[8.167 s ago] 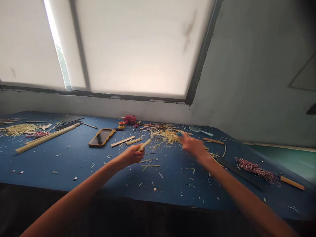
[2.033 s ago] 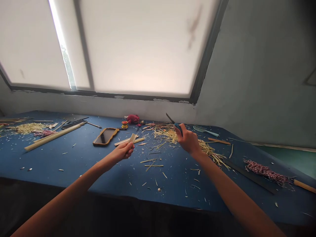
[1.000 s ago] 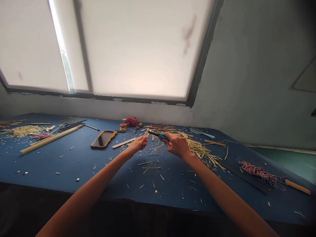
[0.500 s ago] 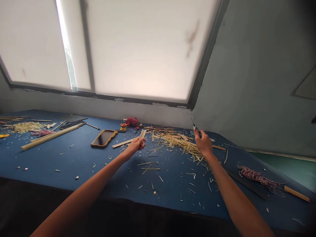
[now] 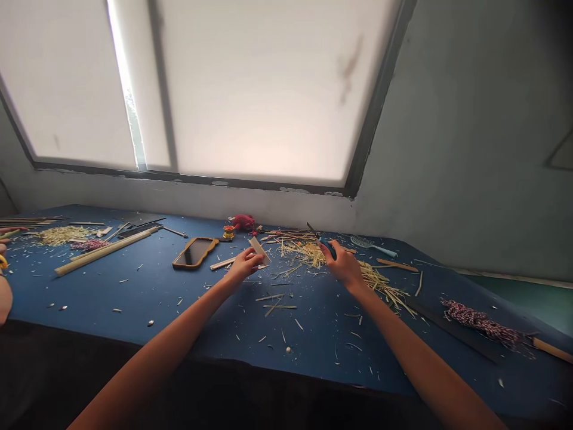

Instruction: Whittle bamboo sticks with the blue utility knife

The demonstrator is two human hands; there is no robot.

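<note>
Held in the fingers of my left hand (image 5: 244,264) is a short, flat, pale bamboo strip (image 5: 259,249), tilted up above the table. My right hand (image 5: 344,266) is closed round the blue-green handle of a knife (image 5: 329,248); its dark blade points up and to the left, apart from the strip. Under and beyond my right hand lies a heap of thin bamboo shavings (image 5: 385,285). Close to my left hand, another pale bamboo piece (image 5: 222,263) rests on the blue table (image 5: 179,325).
A phone (image 5: 195,253) in a yellow case lies left of my left hand. Farther left are a long bamboo pole (image 5: 107,251) and a co-worker's hand (image 5: 4,239). A hairbrush (image 5: 373,245), a red-and-white cord bundle (image 5: 483,323) and a long dark blade (image 5: 452,331) lie at right.
My right hand has brought the knife left, nearer the strip. The strip in my left hand now leans the other way. A co-worker's hand and arm show more at the left edge.
</note>
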